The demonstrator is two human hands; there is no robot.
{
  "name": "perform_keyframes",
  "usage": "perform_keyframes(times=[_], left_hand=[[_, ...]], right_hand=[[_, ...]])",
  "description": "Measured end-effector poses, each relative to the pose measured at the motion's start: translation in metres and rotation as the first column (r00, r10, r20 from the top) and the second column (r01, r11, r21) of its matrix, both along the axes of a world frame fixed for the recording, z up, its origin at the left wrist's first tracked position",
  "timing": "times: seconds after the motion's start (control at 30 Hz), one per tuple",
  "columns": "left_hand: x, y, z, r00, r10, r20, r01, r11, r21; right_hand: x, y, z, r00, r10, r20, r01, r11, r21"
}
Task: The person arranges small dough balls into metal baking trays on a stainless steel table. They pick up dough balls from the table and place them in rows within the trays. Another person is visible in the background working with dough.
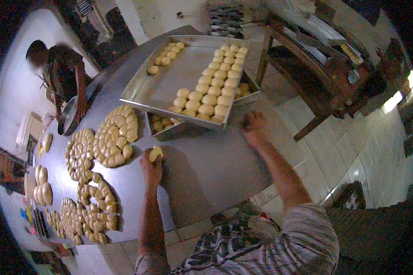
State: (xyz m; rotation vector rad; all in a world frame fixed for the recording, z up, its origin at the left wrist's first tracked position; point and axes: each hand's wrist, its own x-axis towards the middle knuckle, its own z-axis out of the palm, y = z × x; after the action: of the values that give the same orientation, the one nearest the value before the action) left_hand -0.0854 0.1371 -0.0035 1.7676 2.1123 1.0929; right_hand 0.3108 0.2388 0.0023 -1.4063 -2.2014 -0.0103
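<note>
My left hand holds a piece of pale dough just above the metal tabletop. Over the table's right edge, beside the corner of a large metal tray, is my right hand; its fingers look curled, and whether anything lies in them cannot be told. Rows of round dough balls fill the tray's right side and near end, with a short group at its far left. Left of my left hand lie coiled, segmented strips of dough.
Beneath the large tray sits another metal tray with dough balls. More dough coils and oval dough lumps lie to the left. Across the table a person holds a round pan. A wooden rack stands at right.
</note>
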Motion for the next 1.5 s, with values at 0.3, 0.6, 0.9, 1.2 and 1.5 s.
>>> perform_keyframes(times=[0.3, 0.6, 0.9, 1.2, 1.5], left_hand=[[0.005, 0.008, -0.002, 0.98, -0.084, -0.182, 0.087, 0.996, 0.009], [0.039, -0.094, 0.07, 0.36, 0.139, 0.923, -0.116, 0.988, -0.103], [0.108, -0.102, 0.105, 0.533, -0.019, 0.846, 0.006, 1.0, 0.019], [0.109, -0.124, 0.094, 0.619, -0.151, 0.771, 0.229, 0.973, 0.006], [0.02, -0.182, 0.076, 0.422, 0.077, 0.904, -0.173, 0.985, -0.003]], right_hand=[[0.026, 0.01, -0.008, 0.999, -0.037, 0.016, 0.04, 0.973, -0.229], [0.066, 0.029, 0.069, 0.857, -0.096, -0.506, -0.237, 0.799, -0.553], [-0.141, 0.172, 0.146, 0.953, 0.3, -0.046, -0.301, 0.917, -0.262], [-0.135, -0.086, 0.087, 0.425, 0.615, -0.664, -0.888, 0.427, -0.173], [-0.011, -0.09, 0.067, 0.904, 0.258, 0.34, -0.111, 0.911, -0.398]])
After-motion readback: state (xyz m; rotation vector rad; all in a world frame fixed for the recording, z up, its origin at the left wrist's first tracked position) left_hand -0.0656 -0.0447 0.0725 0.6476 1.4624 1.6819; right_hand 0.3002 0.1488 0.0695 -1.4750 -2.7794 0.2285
